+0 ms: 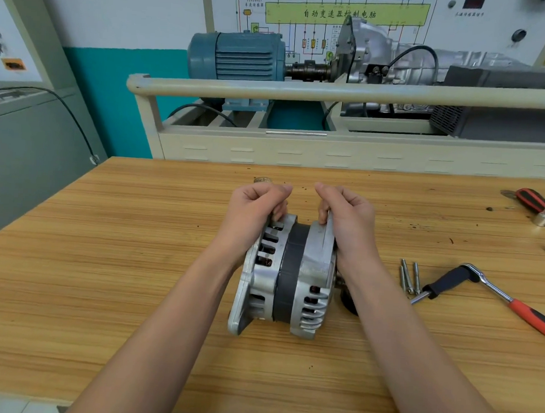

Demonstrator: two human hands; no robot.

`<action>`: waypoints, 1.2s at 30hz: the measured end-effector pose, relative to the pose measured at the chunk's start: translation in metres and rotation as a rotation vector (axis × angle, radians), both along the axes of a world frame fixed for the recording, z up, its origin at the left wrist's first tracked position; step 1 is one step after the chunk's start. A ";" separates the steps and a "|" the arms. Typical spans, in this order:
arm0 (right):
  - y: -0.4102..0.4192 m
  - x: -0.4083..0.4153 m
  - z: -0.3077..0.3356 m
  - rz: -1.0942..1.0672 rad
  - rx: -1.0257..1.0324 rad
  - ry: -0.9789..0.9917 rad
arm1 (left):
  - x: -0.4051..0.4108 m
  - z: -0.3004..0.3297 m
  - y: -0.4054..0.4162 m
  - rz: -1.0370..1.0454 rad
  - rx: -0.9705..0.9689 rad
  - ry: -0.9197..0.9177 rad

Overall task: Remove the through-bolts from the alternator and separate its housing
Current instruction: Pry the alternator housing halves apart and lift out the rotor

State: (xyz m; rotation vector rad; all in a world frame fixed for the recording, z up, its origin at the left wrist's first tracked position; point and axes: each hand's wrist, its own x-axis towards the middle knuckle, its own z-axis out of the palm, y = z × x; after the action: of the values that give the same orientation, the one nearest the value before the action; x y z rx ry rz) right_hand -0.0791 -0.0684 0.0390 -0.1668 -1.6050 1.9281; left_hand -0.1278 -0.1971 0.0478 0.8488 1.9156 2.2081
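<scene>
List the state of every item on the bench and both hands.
alternator: on its side, housing halves not yet apart
left hand: gripping the left housing half
right hand: gripping the right housing half
through-bolts: removed, lying loose on the table
ratchet wrench: set down beside the bolts
red-and-black tool: lying idle at the far right

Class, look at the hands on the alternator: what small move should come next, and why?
Probably pull the two halves apart sideways. The left hand and right hand each grip one end of the alternator, and loose bolts already lie beside the ratchet, so nothing visible seems to tie the housing together.
</scene>
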 end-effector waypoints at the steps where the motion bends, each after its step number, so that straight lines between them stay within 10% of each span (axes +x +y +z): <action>1: 0.000 0.000 0.001 0.001 -0.001 -0.012 | 0.000 0.001 0.000 0.018 -0.020 -0.020; 20: 0.001 0.016 0.017 0.078 0.375 -0.222 | 0.017 0.012 0.017 0.721 -0.904 0.314; 36: -0.013 0.019 -0.001 -0.250 0.189 0.015 | 0.001 0.016 0.049 0.741 -1.042 0.277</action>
State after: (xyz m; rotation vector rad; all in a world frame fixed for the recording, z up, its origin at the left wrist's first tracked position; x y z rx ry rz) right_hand -0.0597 -0.0818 0.0377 -0.2608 -1.6611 1.5779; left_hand -0.1265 -0.1476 0.0641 0.2597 3.3329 0.8793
